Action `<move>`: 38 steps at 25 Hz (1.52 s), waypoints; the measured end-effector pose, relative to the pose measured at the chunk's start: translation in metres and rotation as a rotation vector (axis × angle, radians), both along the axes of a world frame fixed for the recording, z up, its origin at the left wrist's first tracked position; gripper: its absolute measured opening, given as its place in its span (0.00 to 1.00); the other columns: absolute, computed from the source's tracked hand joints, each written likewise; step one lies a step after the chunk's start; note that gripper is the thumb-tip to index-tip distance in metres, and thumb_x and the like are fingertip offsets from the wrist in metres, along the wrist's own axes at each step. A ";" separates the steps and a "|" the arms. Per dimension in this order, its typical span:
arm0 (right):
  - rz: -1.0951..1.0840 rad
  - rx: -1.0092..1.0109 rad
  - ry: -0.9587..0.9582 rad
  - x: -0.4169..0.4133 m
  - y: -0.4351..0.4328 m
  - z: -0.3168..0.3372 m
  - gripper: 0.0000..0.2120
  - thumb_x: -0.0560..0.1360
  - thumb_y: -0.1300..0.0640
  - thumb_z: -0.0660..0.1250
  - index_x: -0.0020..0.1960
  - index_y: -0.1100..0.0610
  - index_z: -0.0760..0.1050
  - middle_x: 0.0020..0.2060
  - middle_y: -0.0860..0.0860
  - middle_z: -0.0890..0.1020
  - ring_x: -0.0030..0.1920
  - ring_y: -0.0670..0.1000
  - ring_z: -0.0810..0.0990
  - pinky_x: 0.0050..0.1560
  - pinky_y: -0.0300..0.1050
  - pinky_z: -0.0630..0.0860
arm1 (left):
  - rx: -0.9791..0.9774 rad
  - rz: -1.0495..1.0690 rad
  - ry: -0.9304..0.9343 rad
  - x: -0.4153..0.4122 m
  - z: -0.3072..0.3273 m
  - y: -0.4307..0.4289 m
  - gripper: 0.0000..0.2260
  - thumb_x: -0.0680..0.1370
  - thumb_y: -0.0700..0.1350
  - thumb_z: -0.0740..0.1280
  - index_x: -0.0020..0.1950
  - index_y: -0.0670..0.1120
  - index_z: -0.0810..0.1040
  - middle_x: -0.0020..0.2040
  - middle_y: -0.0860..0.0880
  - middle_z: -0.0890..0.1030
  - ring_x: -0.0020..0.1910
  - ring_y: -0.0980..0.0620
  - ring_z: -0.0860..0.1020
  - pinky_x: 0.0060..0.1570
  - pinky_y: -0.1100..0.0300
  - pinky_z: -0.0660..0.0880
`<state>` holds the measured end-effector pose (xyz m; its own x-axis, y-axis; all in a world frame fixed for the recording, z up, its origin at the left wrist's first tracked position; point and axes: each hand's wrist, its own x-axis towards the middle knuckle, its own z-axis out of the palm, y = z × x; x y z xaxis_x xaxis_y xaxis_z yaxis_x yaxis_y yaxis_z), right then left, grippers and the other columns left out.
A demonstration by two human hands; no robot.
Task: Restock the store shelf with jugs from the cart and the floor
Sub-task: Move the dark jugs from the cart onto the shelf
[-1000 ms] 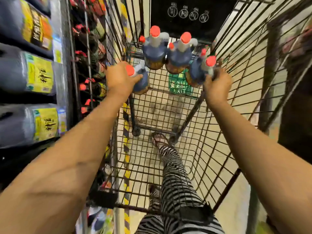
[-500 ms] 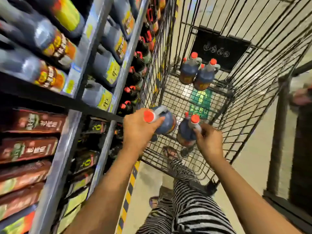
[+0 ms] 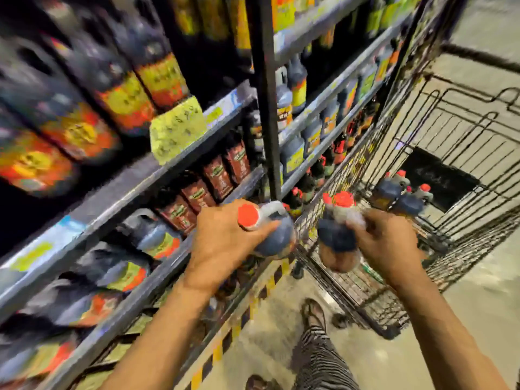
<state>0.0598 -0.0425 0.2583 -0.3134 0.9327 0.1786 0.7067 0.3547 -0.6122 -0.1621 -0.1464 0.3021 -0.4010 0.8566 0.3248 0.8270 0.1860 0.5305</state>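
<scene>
red caps top the two dark jugs held out ahead in the head view. the left hand (image 3: 225, 243) curls its fingers (image 3: 254, 235) round the neck of the left jug (image 3: 277, 240), which tilts its cap toward the camera just in front of the shelf (image 3: 168, 175). the right hand (image 3: 391, 249) grasps the right jug (image 3: 334, 240) from the side, close beside the first. it hangs against the near wall of the wire cart (image 3: 464, 130); whether it is inside or outside the basket i cannot tell.

two more cart jugs (image 3: 399, 197) stand together at the far end of the basket, near a dark panel (image 3: 439, 178). the shelf holds rows of dark bottles (image 3: 123, 88) with yellow and orange labels, and a row of brown-red packs (image 3: 197, 195) one level down. a yellow tag (image 3: 177, 130) hangs on a shelf edge.

motion blur smears the labels, so no print can be read. the lower shelves run out of frame at the left. the right hand hides the handle of its jug. below, a striped trouser leg (image 3: 320, 361) and a sandalled foot (image 3: 313, 313) stand on the floor (image 3: 464, 291) beside a yellow-and-black stripe (image 3: 253, 302).
</scene>
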 end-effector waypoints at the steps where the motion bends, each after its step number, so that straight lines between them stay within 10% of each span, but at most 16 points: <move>1: 0.052 -0.004 0.029 -0.009 -0.010 0.014 0.21 0.74 0.47 0.65 0.27 0.54 0.67 0.23 0.56 0.74 0.26 0.56 0.71 0.26 0.41 0.59 | 0.027 -0.005 0.014 -0.009 0.008 -0.021 0.15 0.64 0.60 0.75 0.34 0.50 0.78 0.31 0.49 0.82 0.29 0.50 0.78 0.31 0.61 0.63; 16: 0.734 -0.002 0.287 -0.184 -0.084 0.154 0.09 0.74 0.57 0.69 0.41 0.63 0.81 0.34 0.59 0.83 0.33 0.46 0.74 0.36 0.50 0.73 | 0.296 0.202 0.208 -0.118 0.125 -0.209 0.20 0.65 0.63 0.69 0.34 0.45 0.80 0.27 0.51 0.79 0.29 0.50 0.77 0.31 0.58 0.71; 21: 0.774 0.029 0.487 -0.225 -0.071 0.182 0.03 0.74 0.57 0.69 0.45 0.55 0.82 0.39 0.49 0.84 0.38 0.37 0.78 0.40 0.33 0.75 | 0.381 0.265 0.236 -0.138 0.152 -0.210 0.18 0.65 0.62 0.72 0.34 0.46 0.80 0.28 0.52 0.80 0.29 0.51 0.78 0.29 0.57 0.72; 27: 0.832 0.014 0.664 -0.267 -0.037 0.203 0.08 0.75 0.57 0.68 0.40 0.60 0.82 0.32 0.51 0.82 0.33 0.43 0.77 0.37 0.46 0.75 | 0.407 0.347 0.281 -0.156 0.168 -0.188 0.16 0.65 0.58 0.77 0.35 0.46 0.81 0.29 0.53 0.80 0.31 0.52 0.78 0.30 0.58 0.73; 38: 0.933 0.042 0.782 -0.313 -0.003 0.191 0.06 0.75 0.60 0.68 0.47 0.60 0.83 0.35 0.49 0.82 0.38 0.37 0.74 0.40 0.33 0.72 | 0.285 0.379 0.383 -0.195 0.156 -0.144 0.23 0.68 0.64 0.68 0.34 0.44 0.79 0.29 0.50 0.80 0.29 0.49 0.78 0.32 0.51 0.74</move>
<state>-0.2535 -0.0459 0.4494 -0.6548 0.3955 0.6441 -0.3850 0.5588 -0.7345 -0.3566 -0.2899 0.4585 -0.4702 0.5355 0.7015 0.8729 0.3992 0.2804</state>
